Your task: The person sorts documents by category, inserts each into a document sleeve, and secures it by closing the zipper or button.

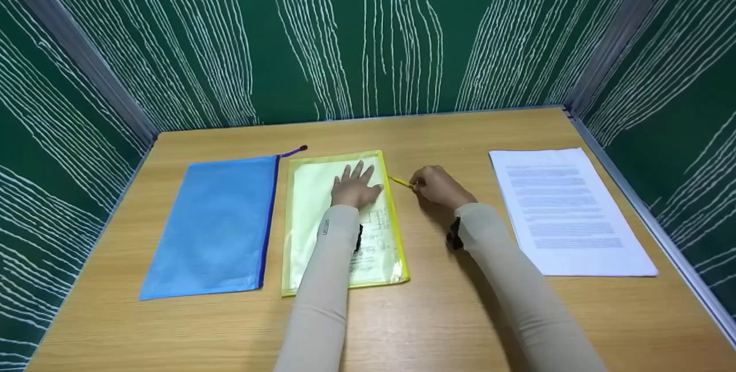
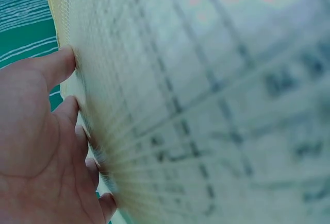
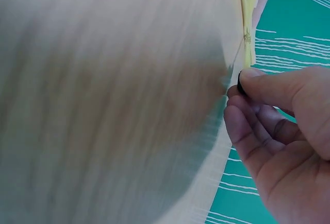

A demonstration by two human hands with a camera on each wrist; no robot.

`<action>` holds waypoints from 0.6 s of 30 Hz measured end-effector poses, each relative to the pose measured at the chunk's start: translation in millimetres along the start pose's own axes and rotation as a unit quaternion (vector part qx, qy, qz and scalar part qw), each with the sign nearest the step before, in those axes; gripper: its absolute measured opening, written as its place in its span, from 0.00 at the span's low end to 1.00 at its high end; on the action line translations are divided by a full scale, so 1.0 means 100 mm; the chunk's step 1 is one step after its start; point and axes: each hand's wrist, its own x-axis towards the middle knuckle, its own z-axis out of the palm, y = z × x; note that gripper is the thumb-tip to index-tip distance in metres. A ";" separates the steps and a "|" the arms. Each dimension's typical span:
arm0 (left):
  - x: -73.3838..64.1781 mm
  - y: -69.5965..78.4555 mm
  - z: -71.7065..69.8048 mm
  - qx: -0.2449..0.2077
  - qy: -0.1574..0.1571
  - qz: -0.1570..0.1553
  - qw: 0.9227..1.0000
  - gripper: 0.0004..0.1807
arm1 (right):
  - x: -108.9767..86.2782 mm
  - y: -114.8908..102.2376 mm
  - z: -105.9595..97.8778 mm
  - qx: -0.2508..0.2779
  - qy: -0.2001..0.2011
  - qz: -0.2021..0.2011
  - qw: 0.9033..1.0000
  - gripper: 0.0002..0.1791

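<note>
A clear zip document pouch with yellow edges [image 1: 305,228] lies flat on the table, printed sheets visible inside it. My left hand [image 1: 352,189] rests on its upper middle with fingers spread, and in the left wrist view the fingertips [image 2: 69,62] press on its mesh-patterned surface. Right of the pouch, my right hand [image 1: 438,185] pinches a yellow zipper pull [image 1: 401,181] that sticks out from the zip edge. Its black end [image 3: 241,84] sits between thumb and forefinger in the right wrist view. The zip slider is near the pouch's upper right side.
On the left lies a blue zip pouch [image 1: 224,228] with a dark purple zip edge and pull [image 1: 293,152]. A stack of printed paper [image 1: 563,205] is on the right of the wooden table [image 1: 379,332]. Green panels with white lines [image 1: 345,33] wall in the table.
</note>
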 end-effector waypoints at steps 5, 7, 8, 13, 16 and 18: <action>0.00 -0.01 -0.02 -0.006 0.005 0.004 1.000 0.35 | 0.00 -0.01 -0.01 0.001 -0.003 0.001 1.000 0.12; -0.01 -0.02 -0.02 -0.008 0.008 0.004 1.000 0.35 | 0.00 -0.01 -0.02 0.003 -0.005 0.003 1.000 0.12; -0.01 -0.02 -0.02 -0.008 0.009 0.003 1.000 0.35 | -0.01 -0.02 -0.02 0.004 -0.006 0.005 1.000 0.12; -0.01 -0.03 -0.01 -0.011 0.006 0.004 1.000 0.35 | -0.04 -0.03 -0.02 0.005 -0.011 0.001 1.000 0.12; -0.01 -0.02 -0.01 -0.016 0.001 0.006 1.000 0.35 | -0.05 -0.02 -0.01 0.002 -0.017 0.003 1.000 0.13; -0.01 -0.02 -0.02 -0.022 0.000 0.006 1.000 0.35 | -0.05 -0.02 -0.01 0.001 -0.021 0.005 1.000 0.13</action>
